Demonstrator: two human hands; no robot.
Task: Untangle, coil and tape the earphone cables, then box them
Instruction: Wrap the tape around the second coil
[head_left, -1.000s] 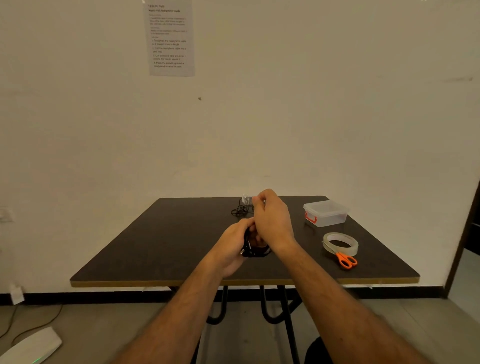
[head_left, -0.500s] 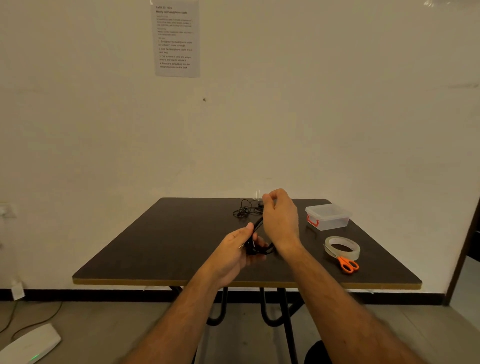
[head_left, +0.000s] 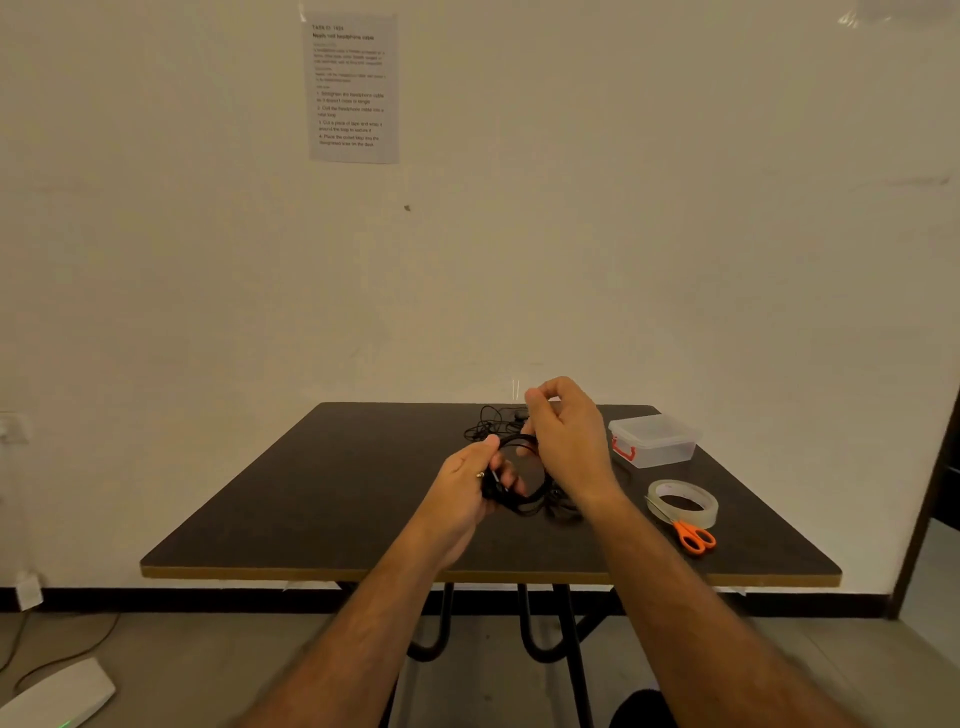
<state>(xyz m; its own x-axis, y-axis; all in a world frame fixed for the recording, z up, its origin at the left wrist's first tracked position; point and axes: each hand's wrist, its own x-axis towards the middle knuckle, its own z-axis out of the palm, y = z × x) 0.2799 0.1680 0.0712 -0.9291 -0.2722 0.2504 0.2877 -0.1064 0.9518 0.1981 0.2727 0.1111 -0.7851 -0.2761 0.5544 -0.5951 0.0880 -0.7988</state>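
Since the earlier frame, the right hand (head_left: 569, 441) has drawn slightly away from the left hand (head_left: 467, 488), opening the black coiled earphone cable (head_left: 524, 475) into a wider loop between them. Left fingers pinch the coil by its plug; right fingers curl around the loop's top, above the middle of the dark table (head_left: 311, 509), which stands against a pale wall bearing a printed sheet (head_left: 354, 88). A tangled cable (head_left: 493, 422) lies at the far edge. Toward the right edge sit a clear lidded box (head_left: 653, 440), tape roll (head_left: 683, 503) and orange-handled scissors (head_left: 693, 538).
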